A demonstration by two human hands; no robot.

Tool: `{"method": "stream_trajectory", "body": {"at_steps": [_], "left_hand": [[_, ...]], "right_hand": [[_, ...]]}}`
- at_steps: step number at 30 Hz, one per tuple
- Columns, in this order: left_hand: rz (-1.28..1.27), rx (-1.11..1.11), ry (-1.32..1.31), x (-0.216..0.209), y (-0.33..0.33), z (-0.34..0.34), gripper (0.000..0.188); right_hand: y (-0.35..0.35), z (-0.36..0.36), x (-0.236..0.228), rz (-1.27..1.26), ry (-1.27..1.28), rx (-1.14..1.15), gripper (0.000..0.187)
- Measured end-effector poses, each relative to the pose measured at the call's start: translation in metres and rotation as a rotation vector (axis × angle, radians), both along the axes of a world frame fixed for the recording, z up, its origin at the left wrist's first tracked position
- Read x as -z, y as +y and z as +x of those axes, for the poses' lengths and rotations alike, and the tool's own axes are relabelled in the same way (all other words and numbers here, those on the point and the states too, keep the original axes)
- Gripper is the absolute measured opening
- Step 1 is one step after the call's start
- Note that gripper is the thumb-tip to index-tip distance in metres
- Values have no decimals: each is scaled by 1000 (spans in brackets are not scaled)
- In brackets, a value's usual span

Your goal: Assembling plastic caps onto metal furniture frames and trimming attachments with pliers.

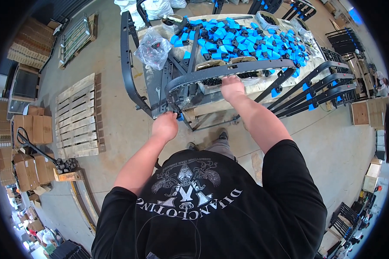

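Note:
A dark grey curved metal frame (pixel 194 78) arches over the near edge of the worktable. My left hand (pixel 165 126) is closed at the frame's lower left end, beside a small blue piece. Against the near side of the long bar, my right hand (pixel 233 88) is closed with its fingertips hidden. Just beyond that hand, boxes of small black parts (pixel 212 81) sit on the table (pixel 270 83). Many blue and black plastic caps (pixel 246 41) lie heaped behind them.
Another curved frame (pixel 127 64) stands at the table's left, near a clear plastic bag (pixel 153 48) and a wrench (pixel 158 94). Several frames (pixel 328 86) with blue caps lean at the right. On the left floor are a wooden pallet (pixel 76 116) and a pallet jack (pixel 69 175).

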State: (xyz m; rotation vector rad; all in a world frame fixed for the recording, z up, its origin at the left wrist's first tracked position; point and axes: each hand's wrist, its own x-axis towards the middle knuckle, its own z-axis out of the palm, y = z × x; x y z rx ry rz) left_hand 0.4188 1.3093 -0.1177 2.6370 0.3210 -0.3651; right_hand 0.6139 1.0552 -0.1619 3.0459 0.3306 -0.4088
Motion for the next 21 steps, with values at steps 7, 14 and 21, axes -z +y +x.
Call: {"method": "stream_trajectory", "body": {"at_steps": [7, 14, 21], "left_hand": [[-25, -31, -49, 5, 3, -7, 35], [-273, -54, 83, -37, -5, -30, 34], [-949, 106, -293, -15, -42, -26, 30]], "right_hand": [[-35, -35, -16, 59, -155, -5, 36], [-55, -131, -56, 1653, 1048, 710, 15], [-36, -176, -44, 1570, 1469, 366, 9]]}}
